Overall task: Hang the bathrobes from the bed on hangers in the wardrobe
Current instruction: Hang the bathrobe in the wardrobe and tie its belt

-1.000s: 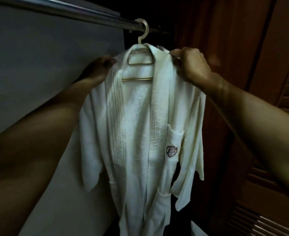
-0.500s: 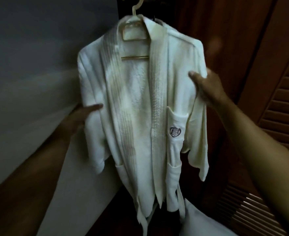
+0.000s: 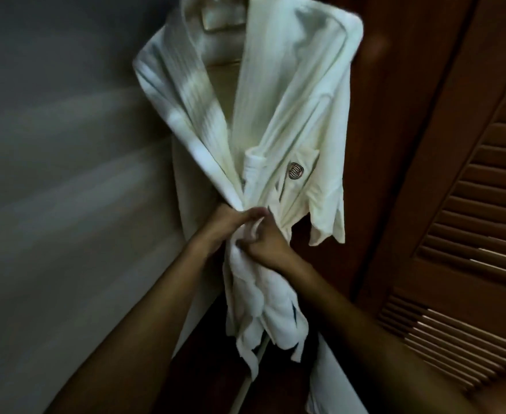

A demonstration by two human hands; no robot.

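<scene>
Left hand (image 3: 224, 225) and right hand (image 3: 271, 243) clench the bathrobe (image 3: 305, 115) at its waist.

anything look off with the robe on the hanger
The bathrobe hangs on its hanger, but its front is bunched into a wad at the waist, where the left hand and right hand grip it. Nothing torn or fallen shows.

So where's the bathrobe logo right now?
In the head view the logo sits right of centre on the bathrobe, at its chest pocket, above the left hand and right hand gripping the fabric, left of the louvred door.
</scene>
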